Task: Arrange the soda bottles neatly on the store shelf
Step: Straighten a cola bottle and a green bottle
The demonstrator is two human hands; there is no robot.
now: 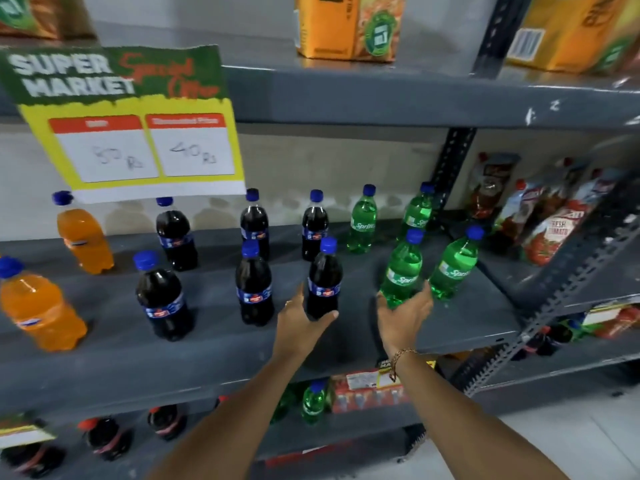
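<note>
Both hands at the front row of soda bottles on the grey shelf (207, 355).

The left hand (298, 323) has its grip clamped round the base of a dark cola bottle (323, 282), thumb to the right and fingers behind; the right hand (403, 317) cups the foot of a green Sprite bottle (401, 271), grip closed about it. Both bottles stand upright in the front row, right of centre and back from the shelf's front edge. Low holds suggest sliding rather than lifting, presumably to square the rows. Orange bottles (41, 310) occupy the left end; further colas and Sprites stand behind, loosely spaced.
</note>
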